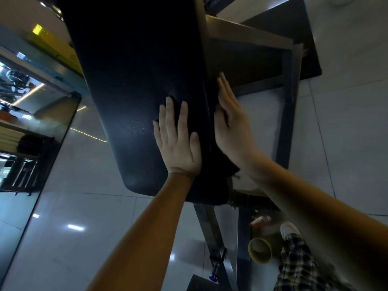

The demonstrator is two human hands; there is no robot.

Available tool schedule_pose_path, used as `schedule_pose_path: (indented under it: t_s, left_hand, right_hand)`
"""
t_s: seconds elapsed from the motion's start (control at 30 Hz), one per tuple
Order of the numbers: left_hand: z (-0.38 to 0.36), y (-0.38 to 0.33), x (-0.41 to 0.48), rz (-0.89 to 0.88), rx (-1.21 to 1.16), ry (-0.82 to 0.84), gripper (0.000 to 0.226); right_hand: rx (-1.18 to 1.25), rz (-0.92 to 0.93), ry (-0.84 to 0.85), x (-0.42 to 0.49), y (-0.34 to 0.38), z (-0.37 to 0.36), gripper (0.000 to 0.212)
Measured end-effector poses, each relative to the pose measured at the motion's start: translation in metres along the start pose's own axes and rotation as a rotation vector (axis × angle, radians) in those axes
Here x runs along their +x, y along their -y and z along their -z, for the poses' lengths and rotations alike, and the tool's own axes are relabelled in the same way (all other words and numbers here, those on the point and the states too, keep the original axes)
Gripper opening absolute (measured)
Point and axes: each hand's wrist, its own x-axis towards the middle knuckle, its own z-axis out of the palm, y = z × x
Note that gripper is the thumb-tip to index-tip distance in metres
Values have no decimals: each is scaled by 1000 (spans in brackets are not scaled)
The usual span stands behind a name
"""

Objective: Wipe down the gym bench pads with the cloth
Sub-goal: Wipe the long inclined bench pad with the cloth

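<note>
A long black bench pad (136,66) fills the middle of the head view, running from the top edge down to a rounded near end. A dark cloth (201,131) lies draped over its right edge, hard to tell from the pad; a loose end hangs below at the right side. My left hand (178,141) lies flat on the cloth on top of the pad, fingers straight. My right hand (231,122) presses flat against the pad's right side, over the cloth, fingers straight.
The bench's metal frame (287,97) and legs stand to the right and below the pad on a glossy tiled floor (73,206). A yellow tube (260,250) and my shoe (288,228) are at lower right. A mirror or glass panel (31,114) stands at left.
</note>
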Motion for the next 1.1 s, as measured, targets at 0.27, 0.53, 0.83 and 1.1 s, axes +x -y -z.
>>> schedule_pose_path:
  t_s: [0.27, 0.53, 0.83, 1.1]
  left_hand:
    - [2, -2, 0, -2, -20, 13, 58]
    - [4, -1, 3, 14, -5, 40, 57]
    - [21, -1, 29, -52, 1, 170, 60]
    - [34, -2, 199, -143, 52, 180, 63]
  right_hand:
    - [44, -18, 47, -5, -1, 8, 54]
    - [-126, 91, 192, -92, -20, 4, 90]
    - [-194, 224, 30, -47, -25, -3, 65]
    - [-25, 195, -52, 76, 22, -4, 56]
